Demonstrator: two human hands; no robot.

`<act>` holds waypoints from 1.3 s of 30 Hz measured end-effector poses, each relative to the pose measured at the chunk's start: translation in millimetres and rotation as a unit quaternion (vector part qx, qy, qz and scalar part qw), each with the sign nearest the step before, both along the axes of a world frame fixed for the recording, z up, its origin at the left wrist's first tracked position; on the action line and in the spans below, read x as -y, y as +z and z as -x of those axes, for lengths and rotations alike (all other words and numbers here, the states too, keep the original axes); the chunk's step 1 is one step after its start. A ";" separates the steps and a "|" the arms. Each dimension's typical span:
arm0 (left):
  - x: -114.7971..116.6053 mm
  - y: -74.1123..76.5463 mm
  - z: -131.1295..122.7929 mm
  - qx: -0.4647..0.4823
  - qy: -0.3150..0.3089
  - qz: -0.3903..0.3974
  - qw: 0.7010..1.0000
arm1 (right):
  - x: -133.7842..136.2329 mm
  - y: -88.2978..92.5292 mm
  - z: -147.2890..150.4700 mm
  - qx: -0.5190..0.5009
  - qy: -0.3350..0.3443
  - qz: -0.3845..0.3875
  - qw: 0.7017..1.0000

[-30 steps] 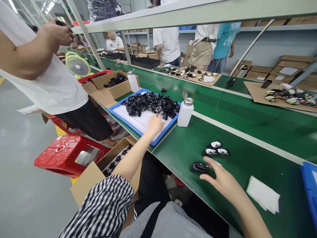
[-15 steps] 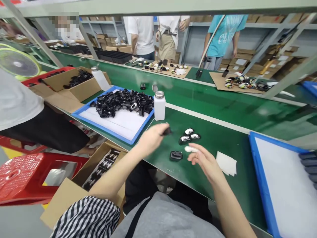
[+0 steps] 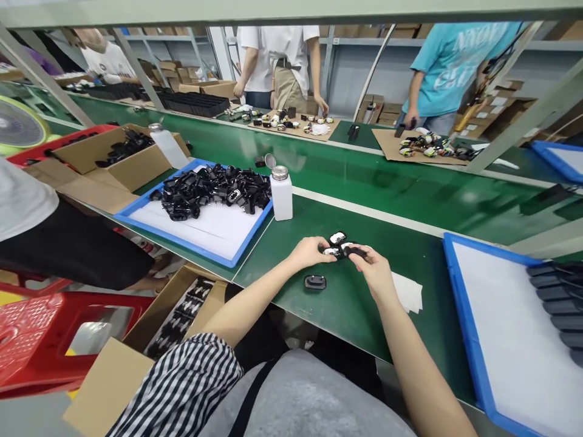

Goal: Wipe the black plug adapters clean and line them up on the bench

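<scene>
My left hand (image 3: 310, 251) and my right hand (image 3: 370, 267) meet over the green belt (image 3: 410, 200), both with fingers pinched around a small black part (image 3: 350, 250). Small black pieces with white labels (image 3: 337, 238) lie right behind the hands. One black plastic part (image 3: 315, 282) lies on the belt just below my left hand. A folded white cloth (image 3: 407, 292) lies right of my right hand.
A blue tray (image 3: 155, 233) heaped with black parts sits at left, a white dispenser bottle (image 3: 281, 193) beside it. Another blue tray (image 3: 469, 315) with dark pieces is at right. Cardboard boxes and a red stool stand below left. Other people stand across the belt.
My left hand left the left tray and came across with a black part. Both hands have now come together over the belt. The view swung right.
</scene>
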State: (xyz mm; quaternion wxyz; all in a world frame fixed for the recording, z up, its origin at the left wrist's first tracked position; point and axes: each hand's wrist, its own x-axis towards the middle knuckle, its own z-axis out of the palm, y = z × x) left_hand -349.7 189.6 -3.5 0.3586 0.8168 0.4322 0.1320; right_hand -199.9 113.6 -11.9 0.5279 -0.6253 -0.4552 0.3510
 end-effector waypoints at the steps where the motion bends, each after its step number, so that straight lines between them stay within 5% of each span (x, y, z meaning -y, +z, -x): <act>1: 1.6 -1.6 0.5 0.002 -0.022 -0.003 1.000 | -0.4 -2.0 0.9 0.020 0.017 0.009 1.000; 6: 6.5 -2.3 16.7 0.047 -0.123 0.021 0.991 | 3.1 0.4 12.2 0.148 0.052 0.000 0.988; 13: 8.7 -7.4 22.7 0.074 -0.114 0.015 0.991 | 9.5 5.3 29.4 0.337 0.106 0.012 0.936; 35: 13.5 -4.3 23.8 0.079 -0.119 0.055 0.988 | 7.5 -7.8 26.8 0.330 0.096 -0.029 0.939; 39: 12.2 0.3 21.6 0.035 -0.129 -0.005 0.991 | 8.9 -5.3 26.5 0.357 0.117 -0.021 0.926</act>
